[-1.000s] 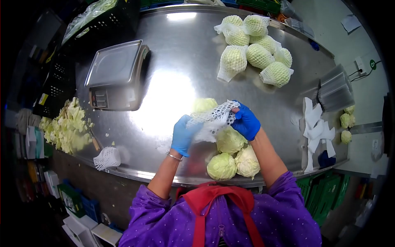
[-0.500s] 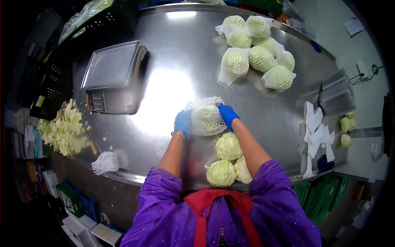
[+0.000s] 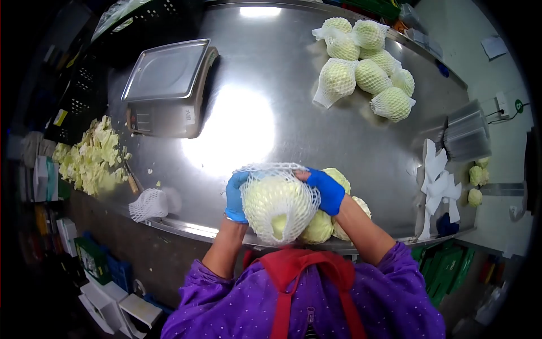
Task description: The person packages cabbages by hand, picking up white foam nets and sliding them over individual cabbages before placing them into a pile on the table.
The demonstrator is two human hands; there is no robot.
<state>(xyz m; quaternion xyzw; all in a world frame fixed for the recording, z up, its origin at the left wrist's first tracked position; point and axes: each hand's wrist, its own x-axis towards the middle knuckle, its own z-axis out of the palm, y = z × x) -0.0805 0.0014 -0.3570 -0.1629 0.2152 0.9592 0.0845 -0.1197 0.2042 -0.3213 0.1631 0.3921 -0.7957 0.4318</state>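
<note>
The cabbage (image 3: 262, 198) is held inside a foam net (image 3: 305, 198) over the near edge of the table (image 3: 389, 147), close to the red apron (image 3: 282, 265). It is cupped from both sides: the left hand (image 3: 236, 198) is wrapped round its flank, fingers partly hidden, and the net's upper rim is pinched by the right hand (image 3: 327, 189) between thumb and fingers. Whether the rim is also gripped on the left cannot be told.

If the rim is pulled harder on one side, the thin mesh could be torn or drawn on crooked. Through the opening at the near end, the cabbage could be pushed out if that gap is stretched. Because it is held so near the edge, it could be dropped to the floor should either side be loosened. The bare cabbages (image 3: 316, 229) beside the right hand could be knocked and rolled off by a low swing of that wrist.
</note>
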